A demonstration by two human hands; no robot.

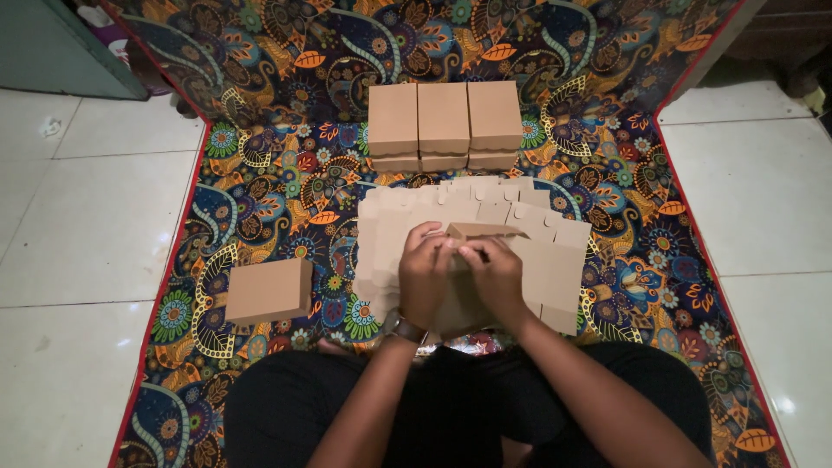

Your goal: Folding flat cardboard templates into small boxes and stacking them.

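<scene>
At the bottom of the frame the person sits cross-legged in dark trousers (433,407) on a patterned mat (286,182). Just above the knees, at centre, both hands meet on a half-folded cardboard box (479,232). The left hand (424,276), with a wristwatch (404,327) on its wrist, is closed on the box's left side, fingers curled over the top edge. The right hand (496,279) grips the right side, its fingertips pressing on a flap near the upper edge. Under and behind the hands lies a spread stack of flat cardboard blanks (555,251), fanned out across the middle of the frame. To the lower left of them, well apart, one finished brown box (269,290) rests alone on the mat. Farther up, at top centre, stands a row of closed boxes (444,121), three across and stacked in two layers. White floor tiles (78,225) flank the mat on both sides.
</scene>
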